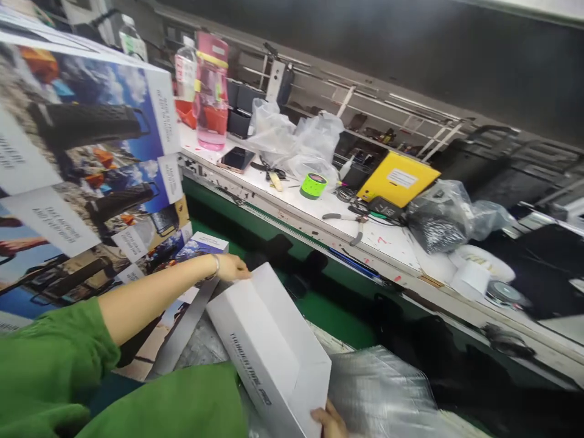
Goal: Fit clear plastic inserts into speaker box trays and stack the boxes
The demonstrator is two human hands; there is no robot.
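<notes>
A long white cardboard box, with its upper side open and dark lettering along one side, lies slanted in front of me. At its far end my left hand, with a bracelet on the wrist, has its fingers curled on the box's edge. My right hand grips the near right corner, only its fingers and part of the hand showing at the bottom. The inside that shows of the box is plain white. Beneath and beside it lies clear plastic wrapping.
Printed picture boxes are stacked at the left. Beyond stands a white workbench with a pink bottle, a phone, plastic bags, a green tape roll, pliers and a yellow folder.
</notes>
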